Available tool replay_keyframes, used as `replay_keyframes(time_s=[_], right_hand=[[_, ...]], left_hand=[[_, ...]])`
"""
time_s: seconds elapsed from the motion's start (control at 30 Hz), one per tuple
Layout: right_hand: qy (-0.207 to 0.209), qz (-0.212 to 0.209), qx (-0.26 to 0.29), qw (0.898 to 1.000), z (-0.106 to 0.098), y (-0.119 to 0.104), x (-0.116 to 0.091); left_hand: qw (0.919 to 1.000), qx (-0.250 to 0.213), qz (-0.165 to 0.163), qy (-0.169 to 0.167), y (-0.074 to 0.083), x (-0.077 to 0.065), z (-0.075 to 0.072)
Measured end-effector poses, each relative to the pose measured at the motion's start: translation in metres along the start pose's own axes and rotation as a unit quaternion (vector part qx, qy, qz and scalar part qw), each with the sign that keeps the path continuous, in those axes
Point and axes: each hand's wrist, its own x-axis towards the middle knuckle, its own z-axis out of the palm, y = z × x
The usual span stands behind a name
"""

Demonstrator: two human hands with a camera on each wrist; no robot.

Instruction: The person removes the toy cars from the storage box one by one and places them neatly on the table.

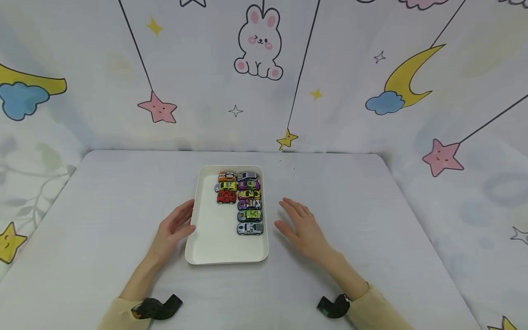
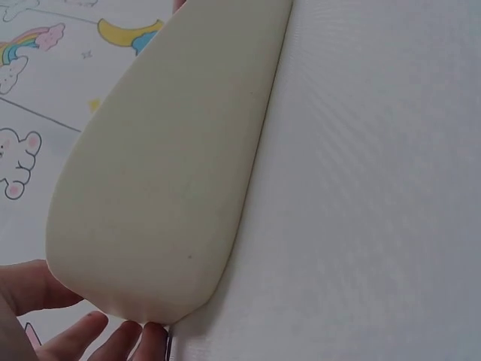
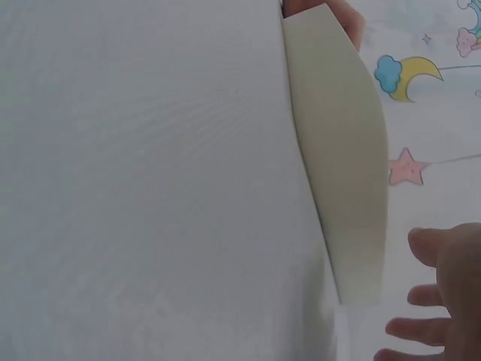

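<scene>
A white rectangular tray [image 1: 216, 238] lies on the table and holds several small toy cars in two columns. On the left are an orange car [image 1: 227, 177], a yellow car [image 1: 226, 186] and a red car [image 1: 226, 197]. The longer right column runs down to a silver car [image 1: 250, 228]. My left hand [image 1: 175, 227] rests against the tray's left side, thumb and fingertips at its outer wall. In the left wrist view, fingertips [image 2: 150, 338] meet the tray's pale wall [image 2: 165, 165]. My right hand [image 1: 305, 231] hovers apart from the tray's right edge, fingers spread and holding nothing.
A white cloth covers the table [image 1: 350, 206]. Behind it hangs a white backdrop [image 1: 206, 68] printed with stars, moons and a rabbit. Black straps with small devices [image 1: 158, 308] sit at both wrists, over beige sleeves [image 1: 379, 309].
</scene>
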Motion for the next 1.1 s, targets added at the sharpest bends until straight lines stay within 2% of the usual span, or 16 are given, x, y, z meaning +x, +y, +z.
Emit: replay_keyframes(time_s=[0.17,0.3,0.57,0.7,0.87,1.1], right_hand=[[0.003,-0.014,0.019,1.000,0.008,-0.008,0.003],[0.010,-0.041,0.030,0.999,0.013,-0.015,0.006],[0.031,-0.135,0.045,0.989,0.024,-0.028,0.016],[0.031,-0.166,0.039,0.985,0.029,-0.034,0.020],[0.013,-0.172,0.019,0.985,0.035,-0.040,0.025],[0.001,-0.154,-0.001,0.988,0.038,-0.042,0.027]], left_hand=[[0.9999,-0.008,0.006,-0.006,0.000,-0.001,-0.001],[0.9999,-0.009,0.009,-0.007,0.001,-0.001,-0.003],[0.9999,-0.005,0.009,-0.005,-0.001,-0.002,-0.007],[0.9999,-0.007,0.006,-0.006,-0.001,-0.002,-0.007],[0.9999,-0.011,0.002,-0.005,-0.001,-0.001,-0.005],[0.9998,-0.017,0.003,-0.008,-0.004,0.001,-0.003]])
